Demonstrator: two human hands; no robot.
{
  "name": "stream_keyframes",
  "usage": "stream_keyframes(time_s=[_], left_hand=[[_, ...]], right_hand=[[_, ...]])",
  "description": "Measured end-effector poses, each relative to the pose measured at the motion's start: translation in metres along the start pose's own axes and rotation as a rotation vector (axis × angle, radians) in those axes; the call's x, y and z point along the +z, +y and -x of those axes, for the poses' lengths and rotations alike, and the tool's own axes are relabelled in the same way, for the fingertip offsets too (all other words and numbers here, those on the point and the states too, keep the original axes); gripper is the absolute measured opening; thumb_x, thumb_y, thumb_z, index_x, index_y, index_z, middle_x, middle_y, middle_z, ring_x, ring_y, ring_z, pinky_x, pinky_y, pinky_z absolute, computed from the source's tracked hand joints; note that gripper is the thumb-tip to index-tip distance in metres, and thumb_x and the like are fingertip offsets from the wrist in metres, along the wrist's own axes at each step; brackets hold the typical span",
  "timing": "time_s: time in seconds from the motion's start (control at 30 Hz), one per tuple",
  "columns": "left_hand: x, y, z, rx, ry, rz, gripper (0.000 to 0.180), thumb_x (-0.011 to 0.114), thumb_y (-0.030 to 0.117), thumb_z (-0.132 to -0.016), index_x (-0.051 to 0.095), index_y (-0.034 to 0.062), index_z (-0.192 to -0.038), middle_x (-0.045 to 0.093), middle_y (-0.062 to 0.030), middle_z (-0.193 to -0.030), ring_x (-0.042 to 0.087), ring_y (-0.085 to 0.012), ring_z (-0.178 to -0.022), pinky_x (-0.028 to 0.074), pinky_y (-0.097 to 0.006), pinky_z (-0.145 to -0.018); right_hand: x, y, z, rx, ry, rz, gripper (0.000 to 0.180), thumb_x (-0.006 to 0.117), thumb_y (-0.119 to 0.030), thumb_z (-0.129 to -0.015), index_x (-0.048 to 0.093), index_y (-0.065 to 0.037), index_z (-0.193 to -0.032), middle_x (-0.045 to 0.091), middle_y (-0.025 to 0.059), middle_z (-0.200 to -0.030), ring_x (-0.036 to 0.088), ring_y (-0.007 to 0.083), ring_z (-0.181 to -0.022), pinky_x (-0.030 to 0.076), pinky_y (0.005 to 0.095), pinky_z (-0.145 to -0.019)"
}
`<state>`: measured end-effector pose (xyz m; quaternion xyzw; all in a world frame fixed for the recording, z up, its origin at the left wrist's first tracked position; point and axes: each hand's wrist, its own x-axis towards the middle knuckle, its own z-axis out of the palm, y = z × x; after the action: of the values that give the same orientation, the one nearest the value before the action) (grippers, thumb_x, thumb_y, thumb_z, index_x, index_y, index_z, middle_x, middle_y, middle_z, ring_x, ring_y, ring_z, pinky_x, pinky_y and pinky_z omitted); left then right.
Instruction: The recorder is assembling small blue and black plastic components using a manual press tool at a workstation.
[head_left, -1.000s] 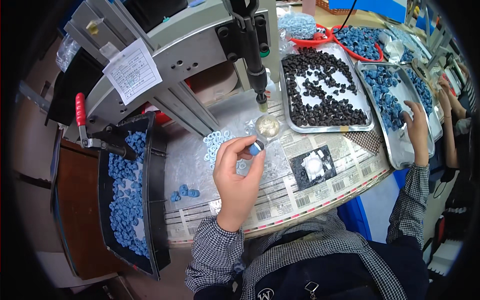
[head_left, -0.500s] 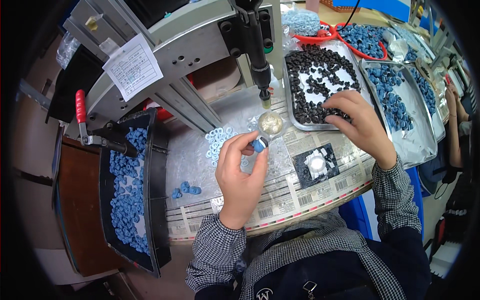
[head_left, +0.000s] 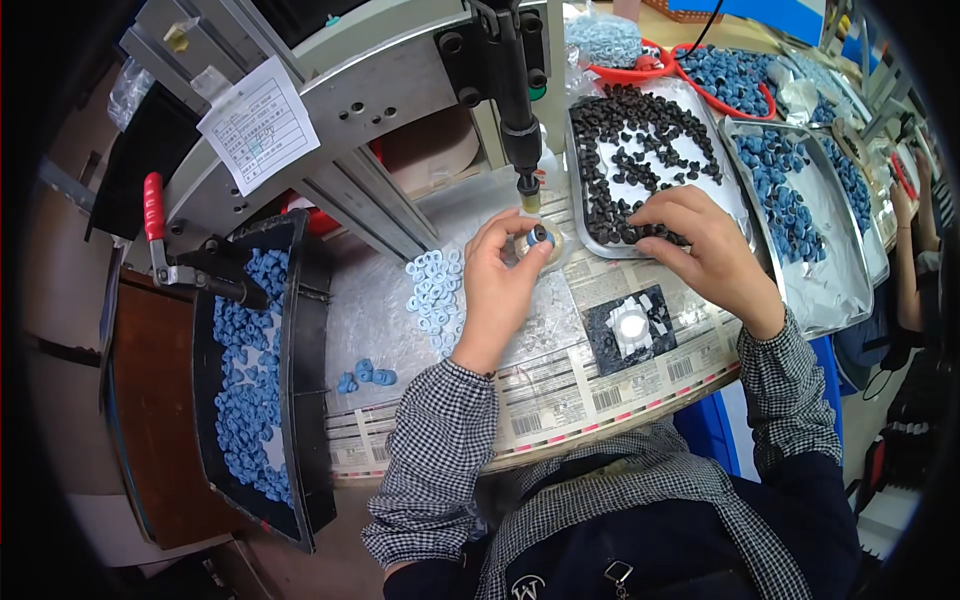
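Pinched between the thumb and fingers of my left hand [head_left: 500, 285] is a small blue ring-shaped part [head_left: 541, 236] with a dark centre. It is just below the tip of a black vertical press rod [head_left: 522, 150], over a round clear disc [head_left: 557, 252] on the bench. Over the near edge of a metal tray [head_left: 625, 252], my right hand [head_left: 712, 250] has its thumb and fingers apart, beside small black parts [head_left: 612, 212]. A gap shows between its fingertips, and I see nothing held there.
Pale blue rings [head_left: 435, 290] and a few blue parts [head_left: 372, 375] lie on the plastic-covered bench. A black bin [head_left: 292, 400] of blue parts stands left. A dark square pad [head_left: 605, 340] is near the front. Trays of blue parts [head_left: 785, 205] and another person's arm [head_left: 905, 240] are right.
My left hand has moved up and away from me with the blue part, to beneath the press rod. My right hand has shifted slightly left and down along the tray edge.
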<state>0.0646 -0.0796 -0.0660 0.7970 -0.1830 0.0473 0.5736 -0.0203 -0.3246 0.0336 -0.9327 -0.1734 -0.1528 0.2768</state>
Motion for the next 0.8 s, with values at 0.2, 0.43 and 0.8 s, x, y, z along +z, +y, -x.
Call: stream_keyframes(time_s=[0.2,0.43,0.8], left_hand=[[0.006,0.002,-0.001,0.070,0.064,-0.176,0.029,0.078,0.019,-0.084,0.069,0.0055,-0.109,0.063,-0.0088,-0.124,0.055,-0.0180,-0.103,0.044,-0.030,-0.087],[-0.001,0.017,0.006,0.227,0.107,-0.427,0.038,0.077,0.018,-0.083,0.065,0.0033,-0.115,0.063,-0.0163,-0.123,0.056,-0.0336,-0.117,0.043,-0.041,-0.100],[0.004,0.018,0.004,0.175,0.050,-0.331,0.055,0.080,0.024,-0.082,0.059,-0.0001,-0.127,0.066,-0.0193,-0.116,0.063,-0.0329,-0.109,0.048,-0.041,-0.096]], right_hand=[[-0.020,-0.010,-0.023,-0.077,0.093,0.008,0.022,0.074,-0.013,-0.086,0.069,-0.002,-0.105,0.066,0.0128,-0.103,0.063,0.0304,-0.099,0.050,0.0394,-0.087],[-0.054,-0.037,-0.092,-0.302,0.305,-0.251,0.025,0.076,-0.015,-0.083,0.070,-0.001,-0.103,0.069,0.0117,-0.094,0.066,0.0285,-0.093,0.052,0.0361,-0.081],[-0.093,-0.135,-0.201,-0.270,0.536,-0.515,0.060,0.058,-0.047,-0.101,0.057,0.009,-0.122,0.065,0.0166,-0.109,0.063,0.0188,-0.104,0.051,0.0296,-0.091]])
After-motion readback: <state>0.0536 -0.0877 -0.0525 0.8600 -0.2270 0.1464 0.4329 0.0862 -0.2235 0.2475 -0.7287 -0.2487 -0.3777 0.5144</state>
